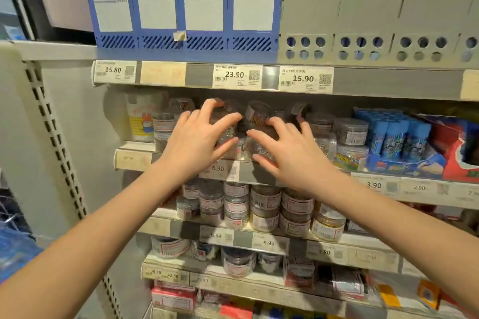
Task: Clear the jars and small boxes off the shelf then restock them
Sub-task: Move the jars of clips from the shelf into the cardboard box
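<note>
Left hand (199, 137) and right hand (287, 153) — fingers splayed wide — hover over clear, lidded plastic jars (350, 132) on the shelf (248, 176).

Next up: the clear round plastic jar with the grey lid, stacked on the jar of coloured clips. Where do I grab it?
Probably by the lid rim of the clear grey-lidded jar, from the front and slightly above. It stands upright atop the coloured-clip jar, and a tipped clear jar on its left and blue boxes on its right crowd its sides.
</note>
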`<state>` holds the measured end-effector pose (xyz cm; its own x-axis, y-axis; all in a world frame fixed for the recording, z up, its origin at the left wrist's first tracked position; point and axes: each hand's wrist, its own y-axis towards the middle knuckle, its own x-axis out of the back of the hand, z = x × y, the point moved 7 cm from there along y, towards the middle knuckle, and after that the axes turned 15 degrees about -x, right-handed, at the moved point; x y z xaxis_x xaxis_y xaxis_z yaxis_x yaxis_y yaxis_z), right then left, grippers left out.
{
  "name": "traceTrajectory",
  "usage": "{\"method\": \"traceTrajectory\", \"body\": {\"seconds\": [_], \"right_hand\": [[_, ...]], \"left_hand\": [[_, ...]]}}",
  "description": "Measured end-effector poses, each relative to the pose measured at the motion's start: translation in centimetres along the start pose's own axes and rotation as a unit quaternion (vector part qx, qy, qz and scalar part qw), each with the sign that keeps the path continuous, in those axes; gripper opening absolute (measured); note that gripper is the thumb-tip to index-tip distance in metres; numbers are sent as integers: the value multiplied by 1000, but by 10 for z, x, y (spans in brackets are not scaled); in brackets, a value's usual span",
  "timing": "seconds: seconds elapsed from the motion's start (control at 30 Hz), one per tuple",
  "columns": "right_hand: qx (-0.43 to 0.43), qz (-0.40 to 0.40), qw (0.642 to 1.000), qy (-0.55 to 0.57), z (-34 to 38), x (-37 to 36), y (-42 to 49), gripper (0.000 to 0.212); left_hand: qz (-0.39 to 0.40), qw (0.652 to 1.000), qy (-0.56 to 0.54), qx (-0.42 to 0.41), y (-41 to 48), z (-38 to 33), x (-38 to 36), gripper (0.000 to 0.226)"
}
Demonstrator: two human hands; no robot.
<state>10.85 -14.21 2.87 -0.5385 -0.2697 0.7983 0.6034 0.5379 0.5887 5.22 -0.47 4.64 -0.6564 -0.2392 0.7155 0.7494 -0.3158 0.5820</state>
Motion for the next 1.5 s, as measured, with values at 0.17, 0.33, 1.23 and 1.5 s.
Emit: {"method": "traceTrajectory", "body": {"seconds": [0.17, 0.33, 1.23, 1.5], "right_hand": [[-13, -43, 999, 5, 5, -13, 9, 44], [-18, -78, 996, 50, 5, -8, 13, 31], [99, -148, 976, 126, 70, 31, -36, 33], [167, -112, 954, 224, 137, 31, -60, 45]], "left_hand": [[-11, 997, 75, 5, 6, 1, -19, 44], [-44, 996, 72, -3, 8, -1, -21, 38], [-55, 997, -19, -41, -87, -18, 39, 30], [4, 1000, 21, 4, -179, -12, 82, 38]]}}
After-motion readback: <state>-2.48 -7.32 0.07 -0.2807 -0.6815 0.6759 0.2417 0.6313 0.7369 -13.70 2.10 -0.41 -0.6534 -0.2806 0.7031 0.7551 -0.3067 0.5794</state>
